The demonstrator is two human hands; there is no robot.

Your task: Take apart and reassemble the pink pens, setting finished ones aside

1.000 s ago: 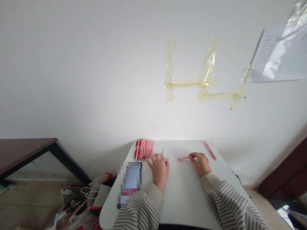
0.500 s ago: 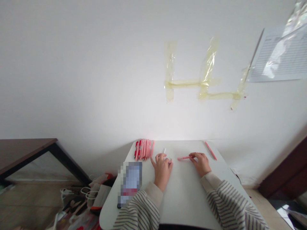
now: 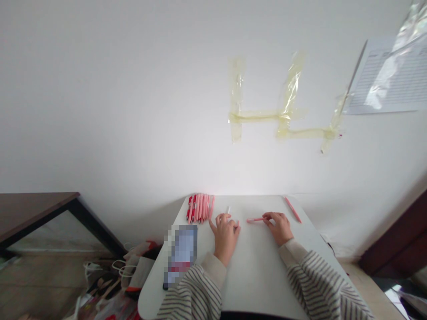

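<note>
My right hand (image 3: pixel 279 227) pinches a pink pen (image 3: pixel 255 219) near one end, and the pen points left across the white table. To the left of it, my left hand (image 3: pixel 226 235) rests low over the tabletop with its fingers curled. A small pink bit (image 3: pixel 238 223) shows at its thumb side, and a short whitish stick-like piece (image 3: pixel 229 209) pokes out beyond the fingers. What the left fingers hold is mostly hidden. Beyond the left hand lies a row of several pink and red pens (image 3: pixel 200 208), side by side.
Another pink pen (image 3: pixel 293 210) lies slanted at the table's back right. A phone-like device (image 3: pixel 182 255), its screen blurred, lies along the left edge of the white table (image 3: pixel 256 275). The wall (image 3: pixel 133 111) meets the table's back edge. Bags (image 3: pixel 133 271) crowd the floor at left.
</note>
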